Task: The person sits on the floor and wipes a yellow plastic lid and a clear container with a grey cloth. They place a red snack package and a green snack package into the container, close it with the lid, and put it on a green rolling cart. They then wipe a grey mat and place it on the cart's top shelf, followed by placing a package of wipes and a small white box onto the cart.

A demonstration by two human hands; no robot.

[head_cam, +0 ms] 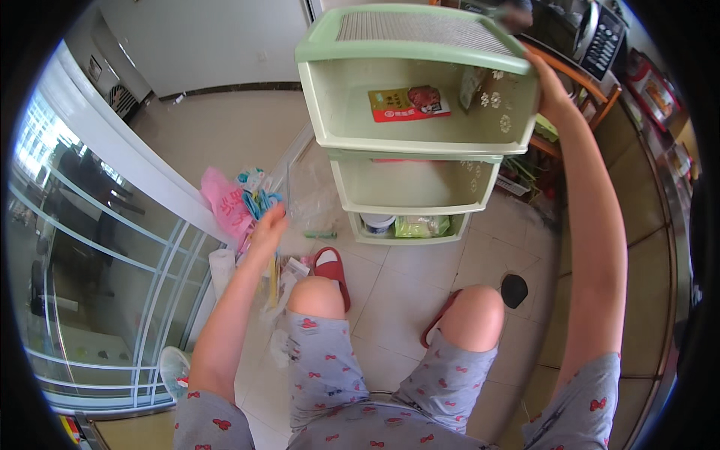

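Observation:
Before me stands a pale green plastic rack (419, 147) with three open-fronted tiers. My right hand (550, 87) rests against the right edge of its top tier, fingers partly hidden behind it. That tier holds a red and gold food packet (409, 103) lying flat and another packet (471, 86) at its right wall. The lowest tier holds a white tub (378, 223) and a green packet (422, 226). My left hand (270, 225) is at the left, over blue-banded items (260, 201) beside a pink plastic bag (229, 208); whether it grips them I cannot tell.
A glass sliding door (95, 253) runs along the left. Loose plastic bags and a paper roll (223, 271) lie on the floor nearby. An orange shelf (604, 107) with a microwave (599, 42) is at the upper right; a waste bin (172, 371) stands lower left.

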